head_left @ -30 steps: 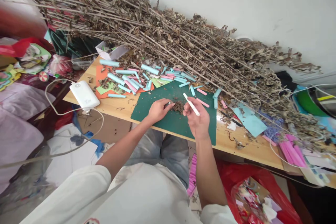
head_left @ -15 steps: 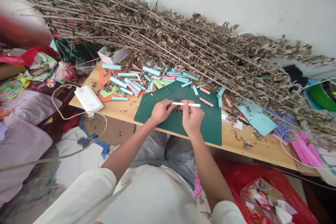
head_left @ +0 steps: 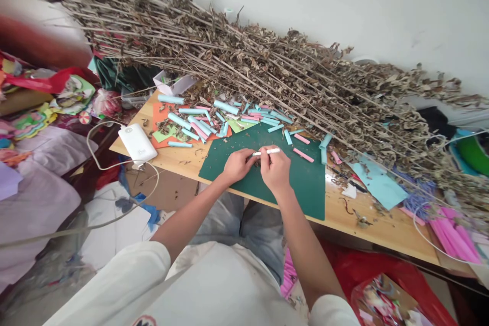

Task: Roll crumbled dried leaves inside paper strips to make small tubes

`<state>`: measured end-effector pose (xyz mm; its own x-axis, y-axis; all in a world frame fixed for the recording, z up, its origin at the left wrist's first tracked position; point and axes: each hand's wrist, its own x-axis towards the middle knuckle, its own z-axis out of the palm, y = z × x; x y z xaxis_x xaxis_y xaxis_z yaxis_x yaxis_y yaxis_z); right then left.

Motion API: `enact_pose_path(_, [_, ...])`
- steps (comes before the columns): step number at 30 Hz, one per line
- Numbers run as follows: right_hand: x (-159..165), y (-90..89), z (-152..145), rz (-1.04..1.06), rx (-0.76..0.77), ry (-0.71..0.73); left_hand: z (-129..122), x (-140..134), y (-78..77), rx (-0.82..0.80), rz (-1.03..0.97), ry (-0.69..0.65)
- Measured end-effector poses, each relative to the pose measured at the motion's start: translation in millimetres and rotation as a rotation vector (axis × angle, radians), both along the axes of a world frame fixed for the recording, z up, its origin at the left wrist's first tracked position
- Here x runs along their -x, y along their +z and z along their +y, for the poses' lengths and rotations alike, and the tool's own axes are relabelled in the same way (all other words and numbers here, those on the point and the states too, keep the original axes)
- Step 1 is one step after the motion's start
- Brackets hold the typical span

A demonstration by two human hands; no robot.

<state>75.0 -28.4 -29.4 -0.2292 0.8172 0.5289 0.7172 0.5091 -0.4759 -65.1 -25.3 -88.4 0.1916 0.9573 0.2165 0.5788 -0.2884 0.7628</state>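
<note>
A slim white pen-like stick (head_left: 273,151) lies level between my two hands over the green cutting mat (head_left: 298,188). My right hand (head_left: 275,169) is closed around its middle, the right end poking out past the fingers. At the stick's left end, the fingers of my left hand (head_left: 237,165) pinch its tip. Dry leaf crumbs lie on the mat near my fingers, partly hidden by them. Beyond the mat are rolled blue paper tubes (head_left: 226,107) and pink paper tubes (head_left: 303,155), some on orange paper (head_left: 158,112).
A heap of dried leafy stalks (head_left: 237,56) spans the table's back. At left, a white power bank (head_left: 137,142) trails a cable. Light-blue paper (head_left: 380,183), purple strands (head_left: 418,191) and pink rolls (head_left: 454,234) lie at right. A red bag (head_left: 412,275) is below the table's right edge.
My right hand has slid left along the stick, closer to my left hand, and less of the right end shows. The view has shifted slightly.
</note>
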Motion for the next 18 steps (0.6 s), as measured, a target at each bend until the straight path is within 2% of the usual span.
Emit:
enact_pose_path(3, [-1, 2.2, 2, 0.057, 0.037, -0.013, 0, 1, 1.2, -0.001, 0.001, -0.007])
enact_pose_path(7, [3, 16.7, 6, 0.185, 0.122, 0.001, -1, 1, 1.0, -0.016, 0.028, -0.005])
enact_pose_path(9, [10, 21.2, 9, 0.359, 0.211, 0.066, 0, 1, 0.3, -0.020, 0.034, 0.008])
enact_pose_path(11, [20, 21.1, 13, 0.618, 0.320, 0.130, 0, 1, -0.4, -0.020, 0.034, 0.016])
enact_pose_path(14, [36, 16.3, 19, 0.951, 0.359, 0.157, 2, 1, -1.2, -0.025, 0.032, 0.010])
enact_pose_path(18, [46, 13.0, 28, 1.117, 0.397, 0.162, 2, 1, -1.9, -0.032, 0.035, 0.015])
